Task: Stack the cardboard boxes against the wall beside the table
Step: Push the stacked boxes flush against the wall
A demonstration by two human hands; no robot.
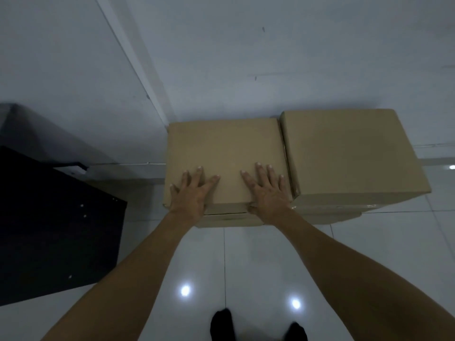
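The plain brown rectangular cardboard box (226, 148), closed and unmarked, is pressed flat by the left hand (190, 193) and right hand (267, 190), fingers splayed wide.

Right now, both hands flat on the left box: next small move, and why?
Probably lift both hands clear. The left hand and right hand rest open on the left box, which already sits on a lower box, near the wall and beside the right stack. It looks placed.
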